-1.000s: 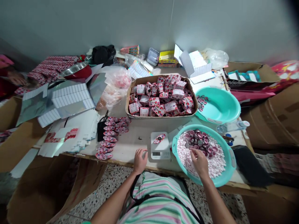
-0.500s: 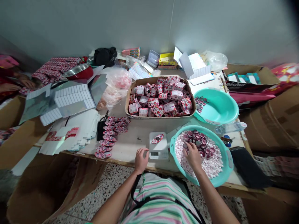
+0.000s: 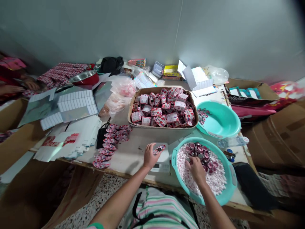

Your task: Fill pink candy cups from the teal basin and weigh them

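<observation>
With twelve o'clock at the wall [image 3: 147, 35], I see the right hand [image 3: 197, 168] down in the tub [image 3: 230, 187], its fingers bunched by the dark caps [image 3: 210, 165] and over the white beads [image 3: 215, 183] — whether it pinches anything I can't make out. The left hand [image 3: 149, 158] is well apart from it, between nine and ten, over the left edge of the scale [image 3: 165, 159], fingers curved beside the packet [image 3: 162, 147]; I can't tell whether they grip it.

That packet lies on the scale, a dark disc [image 3: 159, 149] at its middle, its long axis slanting from about eight o'clock to two, the eight o'clock end towards the left hand. So the left hand is much the nearer: the packet is just beside its fingers, between one and two. From the right hand it lies at ten, well apart, across the tub's rim.

Farther out, more packets [image 3: 110, 146] lie in rows at nine from the scale — and beyond, the box [image 3: 152, 126] sits at twelve, a second tub [image 3: 221, 122] at two.
</observation>
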Motion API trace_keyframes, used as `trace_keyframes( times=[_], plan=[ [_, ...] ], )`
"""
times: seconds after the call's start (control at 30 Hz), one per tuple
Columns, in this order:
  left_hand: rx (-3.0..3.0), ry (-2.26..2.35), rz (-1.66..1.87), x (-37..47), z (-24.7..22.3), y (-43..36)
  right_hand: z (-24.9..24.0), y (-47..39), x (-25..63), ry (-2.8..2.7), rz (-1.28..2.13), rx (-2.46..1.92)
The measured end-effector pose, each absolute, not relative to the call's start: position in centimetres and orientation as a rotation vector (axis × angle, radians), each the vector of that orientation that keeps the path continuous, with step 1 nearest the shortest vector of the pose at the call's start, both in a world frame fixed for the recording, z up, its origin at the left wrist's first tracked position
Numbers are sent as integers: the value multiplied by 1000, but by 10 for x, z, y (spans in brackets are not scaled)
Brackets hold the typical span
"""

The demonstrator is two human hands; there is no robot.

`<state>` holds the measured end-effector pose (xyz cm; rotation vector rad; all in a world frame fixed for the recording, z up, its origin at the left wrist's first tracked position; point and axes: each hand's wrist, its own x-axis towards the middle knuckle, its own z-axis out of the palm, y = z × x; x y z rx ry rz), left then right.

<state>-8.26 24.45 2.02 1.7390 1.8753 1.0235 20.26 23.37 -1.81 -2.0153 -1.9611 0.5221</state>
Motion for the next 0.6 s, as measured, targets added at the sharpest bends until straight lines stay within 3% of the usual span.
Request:
trace_keyframes(
  times=[0.27, 0.6],
  plan=[
    [1665, 1873, 885, -75, 1, 245, 0, 214, 218, -1664, 738, -2078],
    [1647, 1848, 787, -85, 3, 240, -6, 198, 217, -1724, 903, -2061]
  ],
)
